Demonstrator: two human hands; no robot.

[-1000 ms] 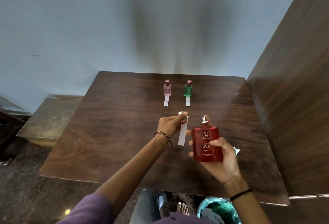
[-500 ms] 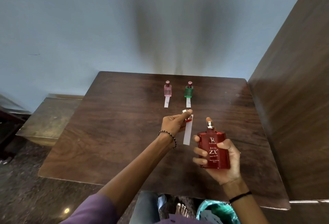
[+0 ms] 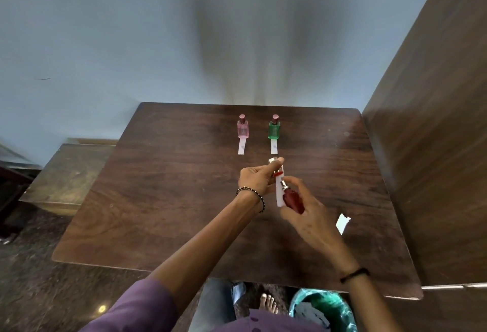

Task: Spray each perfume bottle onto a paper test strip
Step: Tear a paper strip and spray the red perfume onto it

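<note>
Left hand [image 3: 255, 178] pinches paper strip [image 3: 278, 197] above bench [image 3: 158, 200]. Right hand [image 3: 308, 215] grips red bottle [image 3: 291, 198], tilted, just beside strip. Pink bottle [image 3: 243, 129] and green bottle [image 3: 274, 130] stand upright at far side.

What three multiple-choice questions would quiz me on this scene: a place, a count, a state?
1. Where is the red bottle? A on a shelf B in the right hand C in a box
2. How many bottles stand on the table? A one B two C four
3. How is the test strip in the left hand? A straight, off the table B flat on the table C crumpled
Answers: 1 B, fingers wrap it; 2 B, pink bottle and green bottle stand at the back; 3 A, pinched at its top.
</note>
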